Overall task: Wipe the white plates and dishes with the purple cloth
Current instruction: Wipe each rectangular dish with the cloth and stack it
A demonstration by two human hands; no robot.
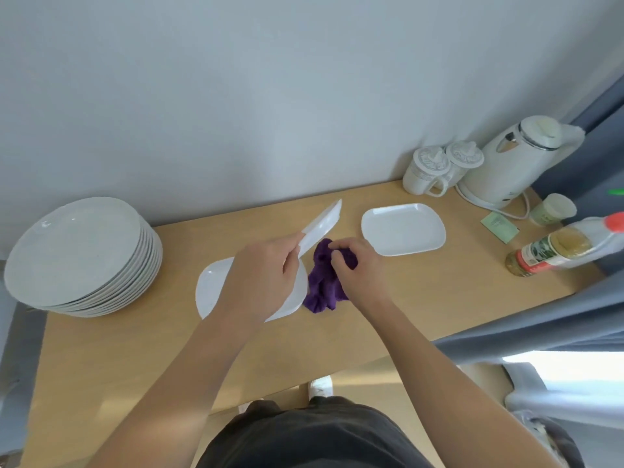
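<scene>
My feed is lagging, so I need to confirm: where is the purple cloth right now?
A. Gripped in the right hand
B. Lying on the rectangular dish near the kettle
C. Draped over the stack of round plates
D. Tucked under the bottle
A: the right hand has its fingers curled round the bunched purple cloth, beside the tilted white dish that the left hand holds up.

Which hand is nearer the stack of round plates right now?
Left. The left hand, holding a tilted white dish, sits right of the stack of round plates, apart from it; the right hand, gripping the purple cloth, is farther right.
</scene>
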